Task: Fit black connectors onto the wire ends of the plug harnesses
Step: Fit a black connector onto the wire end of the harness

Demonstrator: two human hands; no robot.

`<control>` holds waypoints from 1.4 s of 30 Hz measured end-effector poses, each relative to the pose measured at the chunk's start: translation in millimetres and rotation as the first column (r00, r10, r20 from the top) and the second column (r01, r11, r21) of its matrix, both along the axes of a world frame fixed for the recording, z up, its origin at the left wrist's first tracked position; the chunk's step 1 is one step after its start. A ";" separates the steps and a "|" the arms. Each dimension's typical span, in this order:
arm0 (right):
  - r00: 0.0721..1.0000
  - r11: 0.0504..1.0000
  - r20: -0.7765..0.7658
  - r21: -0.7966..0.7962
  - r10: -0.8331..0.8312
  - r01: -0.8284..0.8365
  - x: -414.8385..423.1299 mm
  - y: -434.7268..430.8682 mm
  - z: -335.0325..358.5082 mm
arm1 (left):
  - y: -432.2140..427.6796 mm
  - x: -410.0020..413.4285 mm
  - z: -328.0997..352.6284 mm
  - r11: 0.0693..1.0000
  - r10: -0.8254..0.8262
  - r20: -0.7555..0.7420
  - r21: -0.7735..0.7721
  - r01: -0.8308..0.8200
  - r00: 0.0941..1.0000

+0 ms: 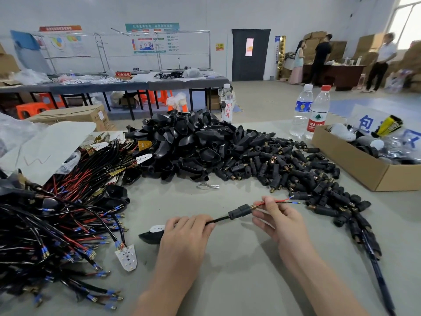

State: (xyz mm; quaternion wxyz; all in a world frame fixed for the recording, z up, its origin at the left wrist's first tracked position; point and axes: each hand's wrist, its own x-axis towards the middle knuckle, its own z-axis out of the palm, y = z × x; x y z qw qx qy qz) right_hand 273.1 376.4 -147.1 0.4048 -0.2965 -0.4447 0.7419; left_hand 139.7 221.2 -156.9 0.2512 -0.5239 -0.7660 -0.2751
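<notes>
1. Left hand (pixel 185 231) gripped the harness cable (pixel 219 219), lower centre of frame.
2. Right hand (pixel 281 221) pinched the wires (pixel 278 201) just right of the black connector (pixel 241 210).
3. Loose connectors (pixel 296 169) lay heaped on bench (pixel 227 258), centre right.

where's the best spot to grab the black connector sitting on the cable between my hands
Probably pinch the black connector across its thick middle, coming from the near side with the right hand. It lies nearly level along the cable, and its blocky body gives the fingers a broad hold; the thin wires beyond it offer little.
</notes>
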 end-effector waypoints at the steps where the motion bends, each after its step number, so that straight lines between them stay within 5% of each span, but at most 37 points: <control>1: 0.999 0.999 -0.041 -0.039 0.033 -0.035 -0.6 0.3 -1.2 | 0.2 0.3 0.3 1.000 -0.004 -0.009 -0.001 0.004 1.000; 10: 0.980 0.973 -0.153 -0.171 0.127 -0.153 -6.6 -7.4 -6.6 | 0.2 -2.8 -3.6 0.995 -0.085 0.021 0.047 0.084 0.996; 19: 0.974 0.975 -0.129 -0.095 0.186 -0.198 -12.2 -17.0 -10.4 | 3.3 -2.8 -7.3 0.995 -0.095 -0.011 0.012 0.095 0.995; 27: 0.986 0.993 -0.126 -0.039 0.108 -0.114 -8.6 -8.5 -8.7 | 0.7 -5.1 -5.5 0.992 -0.084 0.080 0.098 0.076 0.993; 42: 0.977 0.987 -0.190 -0.104 0.101 -0.122 -14.5 -12.6 -18.4 | 3.4 -1.0 -6.4 0.983 -0.103 0.003 0.154 0.101 0.995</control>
